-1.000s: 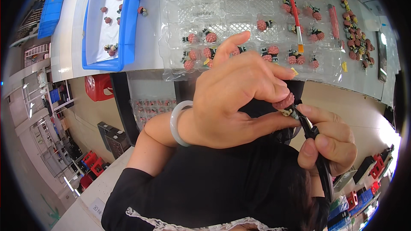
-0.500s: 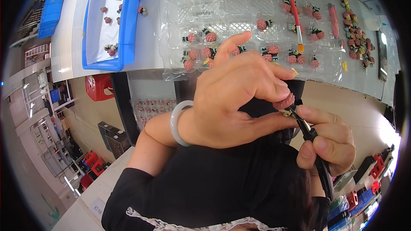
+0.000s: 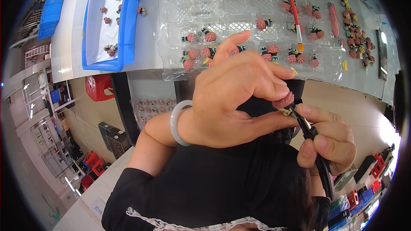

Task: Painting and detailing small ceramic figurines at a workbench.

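Observation:
In front of my chest, my left hand [image 3: 233, 98] pinches a small figurine with a pink, knobbly, berry-like top [image 3: 283, 101] between thumb and forefinger. Its pale underside faces down, and its finer details are too small to make out. My right hand [image 3: 332, 139] is closed around a slim black tool [image 3: 323, 167]. The tool's narrow, partly shiny tip meets the figurine's lower edge; its exact kind I cannot tell. A pale bangle [image 3: 174, 122] circles my left wrist.
Clear plastic trays [image 3: 242, 6] with several similar figurines cover the table beyond my hands. Across them lies a red-handled brush [image 3: 295, 13]. A blue bin [image 3: 128, 38] with a few figurines stands left; a figurine cluster [image 3: 356, 38] lies far right.
Both hands hold almost the same pose. The figurine has turned very slightly against the tool's tip.

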`<move>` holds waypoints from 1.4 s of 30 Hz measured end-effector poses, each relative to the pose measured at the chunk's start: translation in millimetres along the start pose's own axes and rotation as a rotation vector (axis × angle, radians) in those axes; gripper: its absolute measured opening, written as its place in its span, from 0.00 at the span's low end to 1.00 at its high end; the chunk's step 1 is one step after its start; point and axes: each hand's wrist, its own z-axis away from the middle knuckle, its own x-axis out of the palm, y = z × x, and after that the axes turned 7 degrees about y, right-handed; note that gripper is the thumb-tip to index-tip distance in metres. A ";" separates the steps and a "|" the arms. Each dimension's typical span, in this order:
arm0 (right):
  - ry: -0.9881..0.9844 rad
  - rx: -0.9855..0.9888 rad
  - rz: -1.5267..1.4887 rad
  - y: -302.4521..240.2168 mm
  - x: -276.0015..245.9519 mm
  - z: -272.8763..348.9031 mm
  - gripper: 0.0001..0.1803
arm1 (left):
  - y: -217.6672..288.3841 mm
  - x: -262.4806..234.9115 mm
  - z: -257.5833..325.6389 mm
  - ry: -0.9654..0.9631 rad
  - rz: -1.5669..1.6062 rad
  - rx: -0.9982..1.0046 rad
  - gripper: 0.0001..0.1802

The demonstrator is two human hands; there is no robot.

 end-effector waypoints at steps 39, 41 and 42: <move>0.220 0.468 0.014 35.7 -7.1 -51.5 0.02 | -24.2 -11.6 3.7 0.018 -0.198 -0.119 0.22; 0.224 0.303 -0.147 29.8 5.5 -41.0 0.02 | -23.6 -7.7 2.3 0.037 -0.240 -0.064 0.21; 0.069 0.258 0.040 32.0 5.2 -40.9 0.02 | -23.4 -5.2 1.6 0.055 -0.286 -0.014 0.21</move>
